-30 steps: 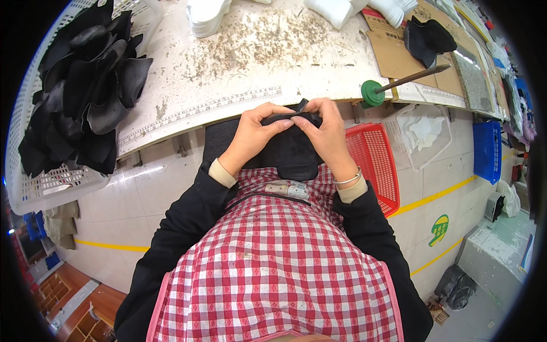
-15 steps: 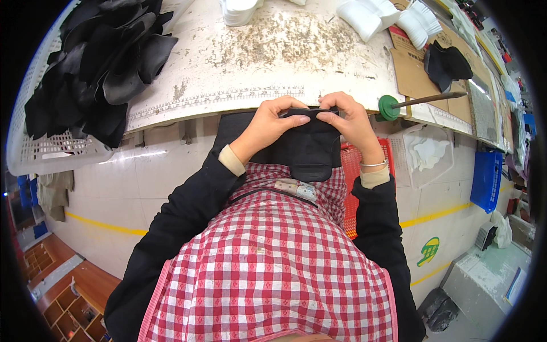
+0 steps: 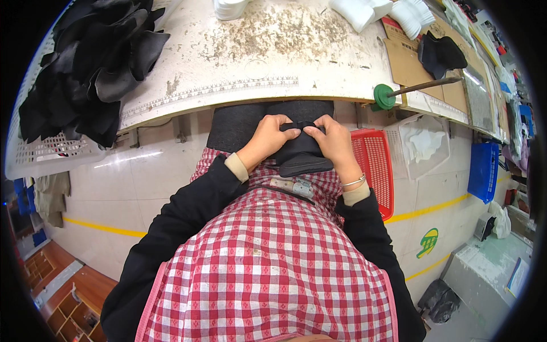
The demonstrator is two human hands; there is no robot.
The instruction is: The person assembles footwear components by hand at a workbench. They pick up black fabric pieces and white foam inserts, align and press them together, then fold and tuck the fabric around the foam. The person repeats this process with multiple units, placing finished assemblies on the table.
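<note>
Below the worn white workbench (image 3: 256,62) edge, the left hand (image 3: 266,138) and right hand (image 3: 332,142) both pinch a black fabric piece (image 3: 302,155). Beside the right wrist stands a red basket (image 3: 376,165).

By the worktable (image 3: 268,62): two hands (image 3: 265,139) (image 3: 333,142) on one black piece (image 3: 299,155), one red basket (image 3: 373,171), one blue basket (image 3: 483,171), one green-headed tool (image 3: 384,96).

Person wearing a red-and-white checked fabric apron (image 3: 268,268) over black long sleeves (image 3: 176,228) with beige cuffs (image 3: 236,167); thin silver bracelet (image 3: 354,182) circling the right wrist
</note>
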